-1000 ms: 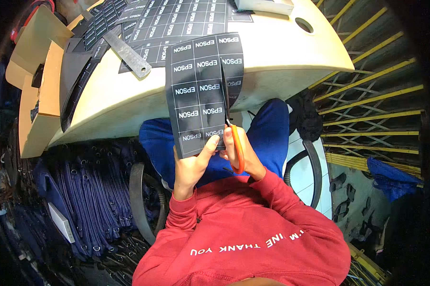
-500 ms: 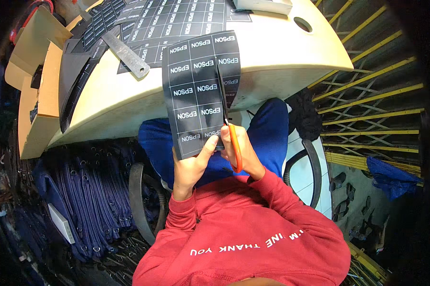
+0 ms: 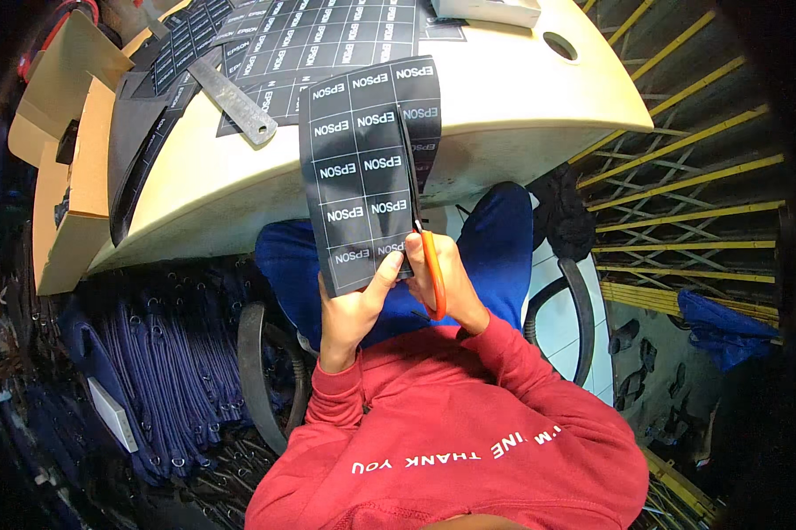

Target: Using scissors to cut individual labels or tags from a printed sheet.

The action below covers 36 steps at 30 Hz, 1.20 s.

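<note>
My left hand is closed on the near end of a black printed sheet, thumb on top. The sheet is marked with white grid lines and lettering, and its far end reaches over the table edge. In my right hand is a pair of scissors with orange handles, fingers wrapped round them. The dark blades point away from me and lie along a grid line near the sheet's right side. A strip right of the blades hangs lower than the rest. Part of the lower blade is hidden under the sheet.
On the curved pale table lie more printed black sheets and a metal ruler. An open cardboard box stands at the left. Bundled dark blue straps hang below. Chair armrests flank me; a yellow-barred folding gate is at right.
The black sheet has shifted very slightly to the left, and its right strip sits a little differently. Both hands keep their hold in nearly the same place.
</note>
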### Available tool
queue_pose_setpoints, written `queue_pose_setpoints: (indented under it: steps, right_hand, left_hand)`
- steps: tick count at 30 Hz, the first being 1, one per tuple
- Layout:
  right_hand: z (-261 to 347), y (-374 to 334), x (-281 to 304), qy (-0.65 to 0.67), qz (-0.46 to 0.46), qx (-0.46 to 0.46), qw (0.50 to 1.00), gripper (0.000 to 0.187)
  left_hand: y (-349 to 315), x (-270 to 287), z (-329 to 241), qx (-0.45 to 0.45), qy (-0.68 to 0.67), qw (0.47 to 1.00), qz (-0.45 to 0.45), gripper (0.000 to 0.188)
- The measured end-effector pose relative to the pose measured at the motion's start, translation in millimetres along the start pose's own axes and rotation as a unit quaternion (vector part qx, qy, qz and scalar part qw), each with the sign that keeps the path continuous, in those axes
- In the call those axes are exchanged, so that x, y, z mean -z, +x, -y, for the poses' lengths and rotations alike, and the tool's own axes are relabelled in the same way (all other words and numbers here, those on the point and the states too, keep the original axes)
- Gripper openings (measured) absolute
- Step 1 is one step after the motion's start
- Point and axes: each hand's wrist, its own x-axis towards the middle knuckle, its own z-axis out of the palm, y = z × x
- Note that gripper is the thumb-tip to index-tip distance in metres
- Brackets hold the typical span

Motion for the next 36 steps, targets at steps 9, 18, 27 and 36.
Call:
queue_pose_setpoints:
  steps: [9, 18, 27, 36]
  right_hand:
    - [-0.3, 2.3, -3.7, 0.016, 0.001, 0.047, 0.999, 0.058]
    - [-0.5, 7.5, 1.3, -0.034, -0.010, 0.055, 0.998, 0.049]
    - [3.8, 11.1, 1.0, -0.017, -0.022, 0.038, 0.999, 0.048]
    - [0.8, 10.2, -2.3, -0.014, -0.028, 0.030, 0.999, 0.050]
  left_hand:
    - [0.4, 1.7, -3.4, -0.006, 0.019, 1.000, -0.009, 0.018]
    - [-4.7, 4.5, -1.1, 0.007, 0.036, 0.999, 0.038, 0.016]
    - [-8.6, 7.4, -3.0, 0.005, 0.044, 0.999, 0.026, 0.016]
    - [-9.0, 7.3, -3.3, -0.002, 0.043, 0.999, 0.026, 0.016]
